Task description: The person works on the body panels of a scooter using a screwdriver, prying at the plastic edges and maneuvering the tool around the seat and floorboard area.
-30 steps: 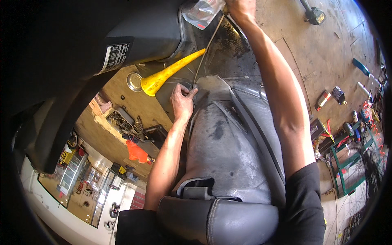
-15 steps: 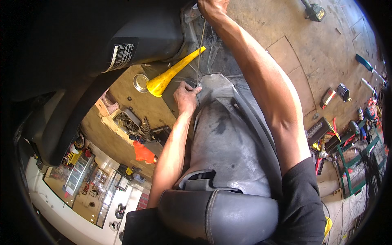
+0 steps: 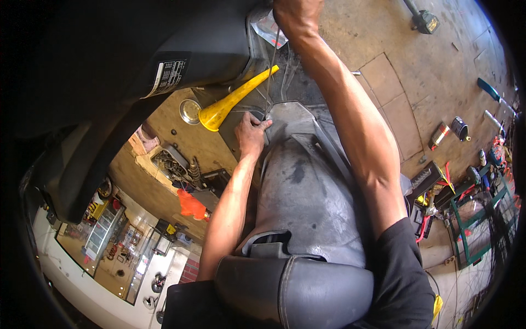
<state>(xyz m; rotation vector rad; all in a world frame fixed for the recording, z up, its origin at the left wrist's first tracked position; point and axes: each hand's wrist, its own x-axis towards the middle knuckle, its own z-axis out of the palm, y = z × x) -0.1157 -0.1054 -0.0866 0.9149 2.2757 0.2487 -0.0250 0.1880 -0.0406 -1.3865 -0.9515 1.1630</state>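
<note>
My right hand (image 3: 298,16), at the top edge, is closed round the upper end of a long thin metal rod (image 3: 273,63). Its handle is hidden in my fist, so the exact tool does not show. The rod slants down to the front tip of a scuffed dark grey scooter body panel (image 3: 298,181). There my left hand (image 3: 251,136) is closed, thumb and fingers pressed together beside the panel's left edge. What they pinch, if anything, I cannot make out. A yellow funnel (image 3: 230,103) lies behind the rod, left of it.
A black stitched seat (image 3: 296,288) is close to me; a large dark moulded part (image 3: 213,49) fills the upper left. A round metal dish (image 3: 189,112) and engine parts (image 3: 172,164) lie left. Cans (image 3: 459,127), tools and a green rack (image 3: 471,230) are at right.
My right hand has shifted slightly down and right, and the rod leans more to the right. More of a clear plastic bag beside it shows. My left hand stays by the panel edge.
</note>
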